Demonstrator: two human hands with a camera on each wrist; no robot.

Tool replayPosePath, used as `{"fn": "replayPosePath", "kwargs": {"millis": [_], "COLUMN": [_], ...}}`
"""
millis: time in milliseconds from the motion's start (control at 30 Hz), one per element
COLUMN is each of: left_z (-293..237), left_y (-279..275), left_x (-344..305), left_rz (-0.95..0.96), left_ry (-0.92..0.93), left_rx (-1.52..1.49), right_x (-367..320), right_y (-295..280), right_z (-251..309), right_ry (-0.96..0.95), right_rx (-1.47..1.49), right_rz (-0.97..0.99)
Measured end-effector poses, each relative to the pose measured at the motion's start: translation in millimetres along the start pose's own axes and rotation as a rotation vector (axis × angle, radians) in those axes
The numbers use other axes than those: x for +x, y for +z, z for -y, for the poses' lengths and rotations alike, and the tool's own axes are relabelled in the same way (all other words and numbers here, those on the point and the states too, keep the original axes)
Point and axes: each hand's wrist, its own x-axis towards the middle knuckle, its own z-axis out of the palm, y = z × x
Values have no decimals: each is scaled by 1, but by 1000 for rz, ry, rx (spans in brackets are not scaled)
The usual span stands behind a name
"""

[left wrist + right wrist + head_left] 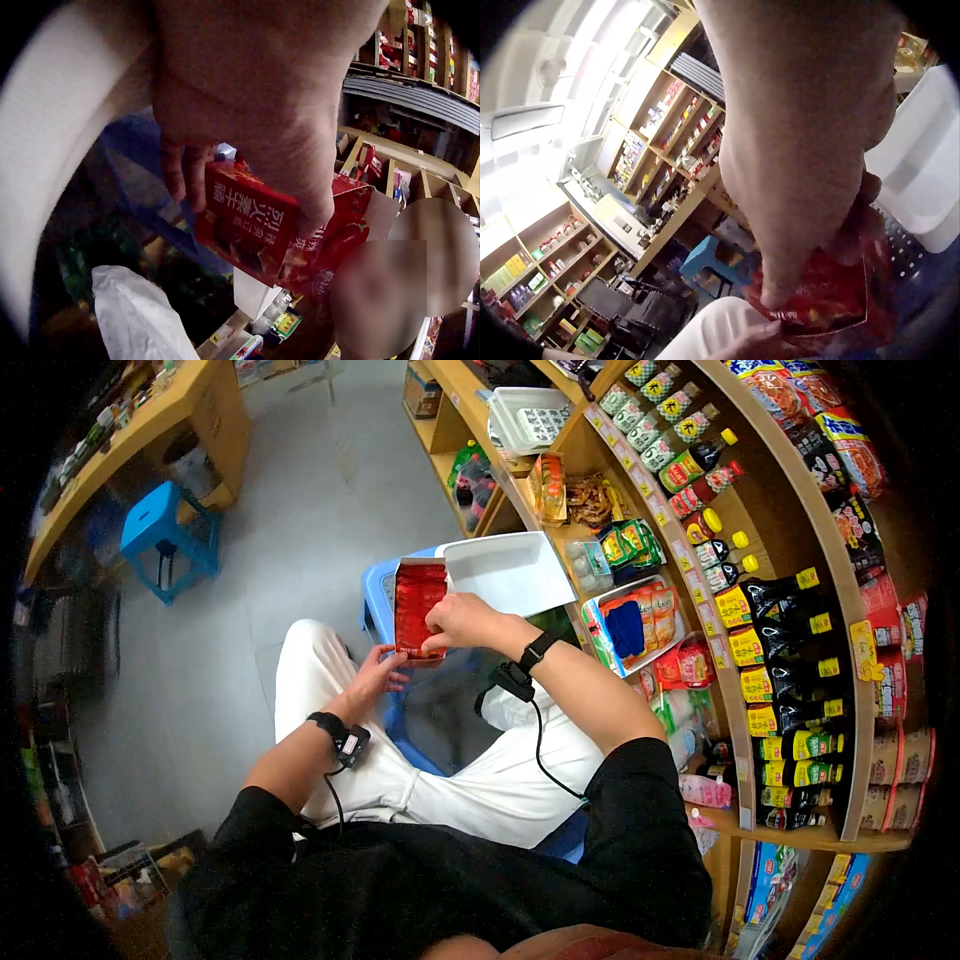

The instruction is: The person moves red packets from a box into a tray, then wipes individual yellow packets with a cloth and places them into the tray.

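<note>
A red cardboard box, its top off, holds rows of shiny red packets. It stands over the person's lap, tilted in the head view. My left hand grips the near left corner of the box, thumb on the printed side, which shows white lettering and a chilli picture in the left wrist view. My right hand reaches over the right side, its bent fingers pinching at a red packet near the close end. In the right wrist view the right hand hides part of the box.
A white plastic tray sits just beyond the box, with a blue stool under them. Shelves of sauce bottles curve along the right. Small bins of packaged snacks stand nearer. Another blue stool is on the left floor.
</note>
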Motion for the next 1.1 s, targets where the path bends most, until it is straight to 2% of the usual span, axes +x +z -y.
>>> {"fn": "replayPosePath", "kwargs": {"millis": [67,133,167,267,300,333,400,567,733,833,967,1100], "left_z": [-2,-4,-5,-9,-10,-10,-12,-7,-13,-13,-11,-23], "left_y": [1,2,2,4,5,5,6,1,0,-3,-7,-2], "left_x": [-2,-2,-4,-7,-9,-11,-12,-2,-3,0,0,-12], "left_rz": [-18,-23,-20,-8,-2,1,20,56,93,122,195,158], "left_ry": [-5,1,-13,-17,-17,-15,-11,10,44,33,34,76], "left_rx": [23,28,47,59,62,56,44,37,-109,-153,-214,-207], "right_x": [-2,0,0,-2,-2,-3,-7,-24,-33,-33,-37,-40], "right_y": [-10,-21,-27,-48,-54,-58,-66,-57,-33,-30,-31,-42], "right_z": [2,-1,-2,-11,-13,-14,-15,-14,-14,-26,-53,-98], "right_ry": [11,80,80,325,310,312,540,611,707,725,866,945], "right_rx": [69,209,204,695,804,799,869,974,908,908,1055,1159], "right_rz": [8,-123,-120,-249,-307,-303,-435,-500,-435,-447,-585,-662]}}
